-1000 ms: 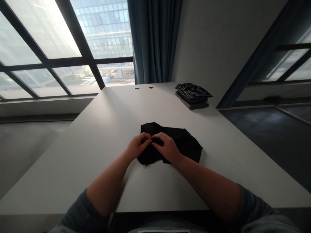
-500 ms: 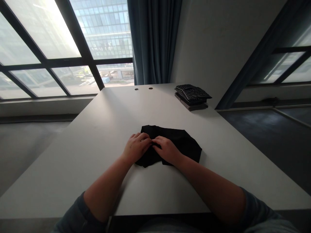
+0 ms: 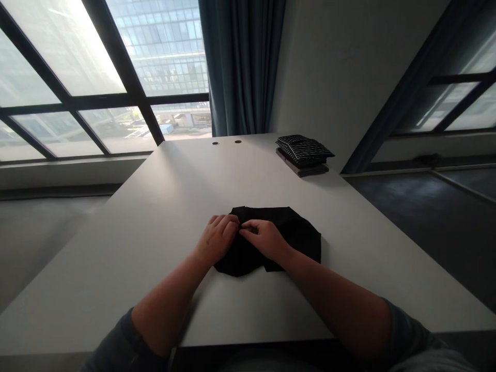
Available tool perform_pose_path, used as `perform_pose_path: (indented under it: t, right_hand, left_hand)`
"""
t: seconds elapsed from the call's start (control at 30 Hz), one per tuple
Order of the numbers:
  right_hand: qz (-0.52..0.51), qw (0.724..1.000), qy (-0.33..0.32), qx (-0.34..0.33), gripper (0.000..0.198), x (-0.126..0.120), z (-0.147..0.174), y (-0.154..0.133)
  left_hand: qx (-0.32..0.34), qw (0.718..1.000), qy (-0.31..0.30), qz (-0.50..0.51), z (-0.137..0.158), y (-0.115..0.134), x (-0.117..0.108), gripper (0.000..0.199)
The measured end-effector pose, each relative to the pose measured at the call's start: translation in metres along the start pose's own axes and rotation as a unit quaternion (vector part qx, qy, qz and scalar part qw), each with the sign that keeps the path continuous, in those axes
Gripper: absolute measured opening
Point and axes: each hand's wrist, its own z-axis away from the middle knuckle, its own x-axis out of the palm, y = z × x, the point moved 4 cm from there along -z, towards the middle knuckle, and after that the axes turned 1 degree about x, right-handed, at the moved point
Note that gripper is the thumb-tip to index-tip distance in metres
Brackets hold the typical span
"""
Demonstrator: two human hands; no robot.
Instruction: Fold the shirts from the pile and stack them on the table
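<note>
A black piece of clothing [image 3: 298, 235] lies bunched on the white table in front of me; its exact kind does not show. My left hand [image 3: 220, 235] is closed on its left part, fingers curled and pressed together in the fabric. Close beside it, my right hand [image 3: 265, 237] pinches the same cloth between thumb and fingers, near the middle-left of the garment. The fingertips of both hands almost meet. Dark fabric and the fingers hide exactly which edge or fold is gripped.
A stack of folded clothes [image 3: 304, 152], a striped black one on top, sits at the table's far right. Two round holes [image 3: 237, 141] are set in the white table [image 3: 155, 217] near its far edge. Behind it hang a blue curtain [image 3: 242, 67] and windows.
The garment's outline has shifted, its lower left edge now rounder and nearer to me. My right fingers pinch more narrowly, while both hands stay at about the same place.
</note>
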Motion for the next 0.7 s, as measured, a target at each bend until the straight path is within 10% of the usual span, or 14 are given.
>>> perform_pose_path:
  t: [0.47,0.7]
  right_hand:
    - [0.014,0.999,0.047,-0.021,0.018,0.003,0.007,0.000]
    - [-0.016,0.996,0.029,-0.083,0.012,0.002,0.005,0.003]
  left_hand:
    - [-0.097,0.992,0.007,0.081,0.000,-0.006,0.001,0.009]
    - [-0.270,0.906,-0.049,0.321,0.004,-0.026,0.006,0.012]
